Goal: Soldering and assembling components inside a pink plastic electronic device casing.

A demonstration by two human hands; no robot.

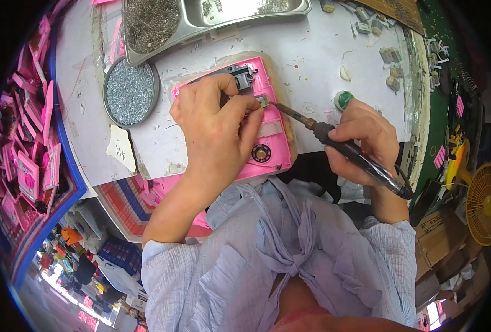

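— Where's the pink casing [270, 145]?
— Lying flat near the front edge of the worktop [323, 50], on a pale pad, open side up. Black part fitted at its far end, a round speaker-like disc [261, 152] seated near its near end.

— Left hand [215, 119]?
— Resting on top of the casing, fingers curled, thumb and forefinger pinched together on a small metal piece [263, 100] at the casing's upper right. Closed tight around that piece, nothing else in it.

— Right hand [361, 141]?
— Wrapped in a fist round the dark handle of a soldering iron [339, 145], off the casing's right side. Tip reaching to the pinched piece, touching or almost; hard to tell which.

— How far along, judging by this?
— Probably mid-joint. Disc and black part look placed already; the small metal piece appears to be the one getting fixed right now. Any wiring under the left hand hidden, so no telling what remains there. No cover on the casing yet.

— And around it?
— Round tin of small silvery bits [129, 92] towards the worktop's left edge, a metal tray [212, 19] of fine wire-like parts along the far edge. Green round thing [344, 99] just beyond the right hand. Heap of pink casings [32, 138] in a bin off the left side, a yellow fan [483, 202] off the right.
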